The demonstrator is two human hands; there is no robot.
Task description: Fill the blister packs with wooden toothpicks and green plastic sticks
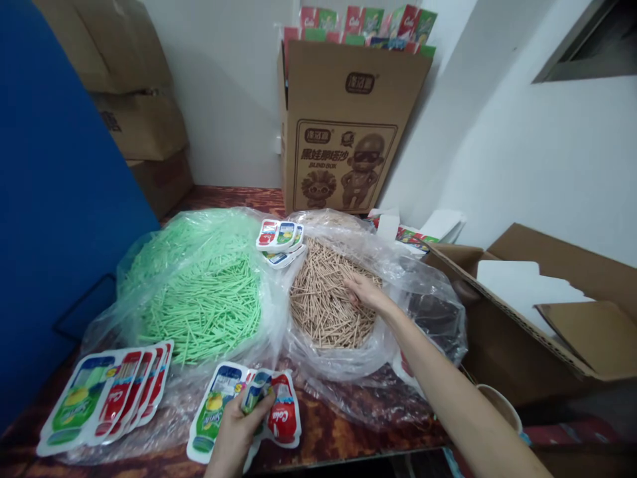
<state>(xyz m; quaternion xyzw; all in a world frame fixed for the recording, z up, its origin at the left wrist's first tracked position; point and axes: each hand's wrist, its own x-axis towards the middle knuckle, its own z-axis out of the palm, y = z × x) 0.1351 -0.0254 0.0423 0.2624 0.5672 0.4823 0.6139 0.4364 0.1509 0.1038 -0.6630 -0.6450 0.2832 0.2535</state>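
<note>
Left hand pinching packs at front edge, right hand in brown sticks

Left hand [239, 425]: at the tabletop's [318, 458] front edge, left of the edge's middle. Thumb and fingers closed on printed packs [284, 415], Sprite and Cola prints facing up. Packs stick out on both sides of the hand, green-blue print to its left, red to its right.

Right hand [362, 291]: reaches in from the right over the front edge, fingers bunched together, tips down at the brown sticks [321, 299]. Can't tell if any stick is gripped. Brown sticks lie loose in an open clear bag, right of the tabletop's middle, directly under and left of this hand, beyond the left hand and to its right.

Green sticks [204, 309]: second open clear bag, left half of tabletop, beyond the left hand, well apart from the right hand.

Fanned stack [82, 398]: same kind of print, near the front left corner, left of the left hand, not touched. Small pile [279, 242]: on the plastic between the two bags, toward the back.

Tall carton [343, 133] by the back edge, Cola-printed boxes [365, 23] at its top. Open carton [517, 345] by the right edge, white pieces [522, 285] inside.
</note>
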